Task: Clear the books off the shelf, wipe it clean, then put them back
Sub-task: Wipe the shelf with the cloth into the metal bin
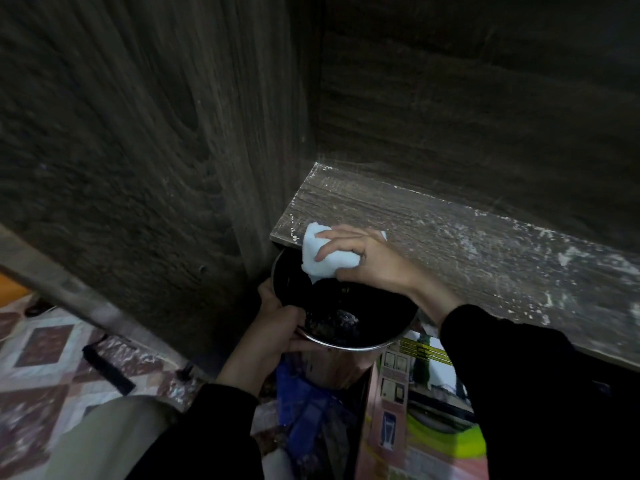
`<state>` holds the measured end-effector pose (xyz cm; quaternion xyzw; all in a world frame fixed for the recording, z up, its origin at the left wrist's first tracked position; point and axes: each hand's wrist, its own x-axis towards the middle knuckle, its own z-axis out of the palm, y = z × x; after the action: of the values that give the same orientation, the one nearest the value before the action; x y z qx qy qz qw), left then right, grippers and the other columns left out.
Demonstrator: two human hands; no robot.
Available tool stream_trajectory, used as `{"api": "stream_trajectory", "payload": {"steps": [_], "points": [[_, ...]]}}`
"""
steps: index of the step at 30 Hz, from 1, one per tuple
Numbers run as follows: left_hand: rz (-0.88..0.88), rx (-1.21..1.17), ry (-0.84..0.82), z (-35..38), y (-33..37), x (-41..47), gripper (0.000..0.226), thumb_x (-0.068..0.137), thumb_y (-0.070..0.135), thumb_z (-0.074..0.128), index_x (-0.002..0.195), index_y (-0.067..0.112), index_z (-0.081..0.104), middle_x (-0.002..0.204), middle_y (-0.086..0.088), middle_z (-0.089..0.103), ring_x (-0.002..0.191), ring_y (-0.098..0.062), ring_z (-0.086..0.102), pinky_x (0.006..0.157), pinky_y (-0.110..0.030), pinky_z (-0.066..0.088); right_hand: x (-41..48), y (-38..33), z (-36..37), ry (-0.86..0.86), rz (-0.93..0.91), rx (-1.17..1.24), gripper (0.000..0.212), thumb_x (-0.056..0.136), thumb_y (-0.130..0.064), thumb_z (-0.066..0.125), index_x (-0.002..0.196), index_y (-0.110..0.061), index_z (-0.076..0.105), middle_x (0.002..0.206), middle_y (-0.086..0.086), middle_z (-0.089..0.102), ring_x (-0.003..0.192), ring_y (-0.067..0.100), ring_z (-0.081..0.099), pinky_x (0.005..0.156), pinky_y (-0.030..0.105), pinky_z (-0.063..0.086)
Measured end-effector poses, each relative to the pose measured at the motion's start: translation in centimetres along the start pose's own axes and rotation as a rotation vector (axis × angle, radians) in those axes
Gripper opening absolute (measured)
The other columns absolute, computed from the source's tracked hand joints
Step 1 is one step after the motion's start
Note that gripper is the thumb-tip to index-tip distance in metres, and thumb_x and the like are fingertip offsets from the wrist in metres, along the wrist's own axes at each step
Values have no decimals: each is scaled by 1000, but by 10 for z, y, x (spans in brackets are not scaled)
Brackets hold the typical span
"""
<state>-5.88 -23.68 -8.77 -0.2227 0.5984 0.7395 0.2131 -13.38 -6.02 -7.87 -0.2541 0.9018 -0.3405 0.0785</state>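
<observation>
The dark wooden shelf (433, 230) is bare of books and streaked with pale dust and crumbs. My right hand (363, 258) holds a white wad of cloth (322, 258) at the shelf's front left corner, half over the edge. Just below that edge my left hand (273, 327) grips the rim of a round metal bowl (346, 317) with dark debris inside. Books with pink and green covers (415, 410) lie below the shelf.
The cupboard's wooden side wall (138, 168) rises at the left and its back panel (485, 98) stands behind the shelf. Something blue and crumpled (304, 403) lies under the bowl. A patterned tile floor (52, 358) with a black strip (107, 368) is at the lower left.
</observation>
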Motion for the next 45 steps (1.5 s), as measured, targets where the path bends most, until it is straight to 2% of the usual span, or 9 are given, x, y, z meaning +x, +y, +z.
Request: {"api": "stream_trajectory", "payload": {"steps": [4, 8, 16, 18, 20, 25, 32, 38, 45], "points": [[5, 0, -6, 0, 1, 0, 59, 82, -14, 38, 121, 29, 29, 103, 2, 49, 82, -25, 60, 49, -41, 58, -11, 2, 5, 84, -52, 113, 31, 65, -22, 65, 94, -25, 74, 123, -11, 60, 123, 10, 49, 107, 29, 33], [5, -4, -18, -2, 0, -2, 61, 82, -14, 40, 121, 31, 29, 106, 2, 50, 86, -28, 61, 52, -43, 58, -11, -7, -7, 240, 143, 496, 35, 70, 3, 63, 79, -29, 73, 108, -13, 67, 103, 15, 63, 85, 21, 46], [-17, -17, -10, -5, -2, 3, 62, 81, -17, 36, 118, 32, 31, 110, 3, 49, 100, -34, 58, 46, -41, 56, 42, -6, -45, 655, 330, 713, 36, 78, 10, 51, 85, -19, 70, 86, -10, 66, 59, -6, 55, 54, 13, 42], [-23, -23, -10, -5, -1, 4, 63, 80, -18, 35, 119, 32, 32, 109, 4, 49, 96, -29, 57, 46, -42, 56, 66, -1, -48, 700, 366, 636, 33, 80, 5, 52, 94, -18, 71, 89, -8, 65, 66, -4, 58, 56, 11, 42], [-23, -33, -18, -5, -1, 5, 65, 80, -18, 35, 120, 33, 32, 110, 4, 48, 96, -27, 55, 48, -44, 57, 92, 6, -47, 731, 387, 532, 31, 83, -1, 54, 100, -22, 69, 105, -5, 65, 93, 8, 60, 73, 15, 45], [-26, -29, -38, -5, 0, 6, 64, 81, -17, 35, 118, 35, 33, 113, 2, 48, 101, -29, 54, 50, -45, 57, 129, 6, -15, 429, 481, 103, 44, 92, -19, 47, 134, -31, 49, 140, 3, 49, 130, 27, 38, 106, 33, 28], [-22, -13, -8, -2, 0, 8, 66, 81, -15, 35, 126, 33, 32, 115, 0, 48, 106, -31, 53, 46, -39, 56, 105, -7, -7, 290, 313, -36, 40, 84, -15, 49, 118, -35, 56, 134, -7, 52, 129, 18, 35, 103, 42, 16], [-13, -8, -11, 0, -1, 7, 67, 81, -16, 35, 125, 35, 31, 113, 4, 48, 103, -29, 53, 46, -42, 57, 99, -18, -22, 22, 115, -416, 48, 81, -16, 55, 124, -35, 54, 133, -5, 53, 126, 23, 43, 101, 47, 32], [-7, 4, -22, 2, 0, 5, 65, 80, -16, 34, 121, 34, 31, 108, 2, 49, 94, -26, 55, 46, -40, 57, 84, -19, -15, -63, 30, -423, 66, 74, -8, 55, 134, -34, 44, 140, -4, 47, 133, 18, 37, 104, 53, 20]]}}
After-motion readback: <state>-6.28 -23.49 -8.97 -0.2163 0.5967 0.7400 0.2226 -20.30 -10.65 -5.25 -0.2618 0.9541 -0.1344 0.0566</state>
